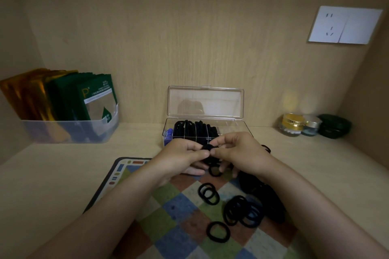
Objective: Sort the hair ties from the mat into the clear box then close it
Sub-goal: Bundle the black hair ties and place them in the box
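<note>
1. Bench [52, 174] – carries the mat, with the box just beyond the mat's far edge.
2. Mat [160, 227] – chequered. Many loose hair ties [242, 210] lie flat on its right half, some overlapping, some partly hidden by the right forearm. Judged: sorting is well short of done.
3. Clear box [235, 125] – long axis runs left to right, and its lid [206, 101] stands upright along the far side. Ties stand on edge in the left compartments. The right ones look unfilled.
4. Left hand [181, 155] and right hand [237, 151] – fingers curled, both pinching one held bundle [207, 147] just near of the box.
5. Held bundle – black, gathered tight, hanging down towards the mat. Its exact axis cannot be told.
6. Risks, as judged: the elastic bundle may spring apart on release and scatter. Ties standing above the rim could foul the lid. Those under the forearm may be missed.
</note>
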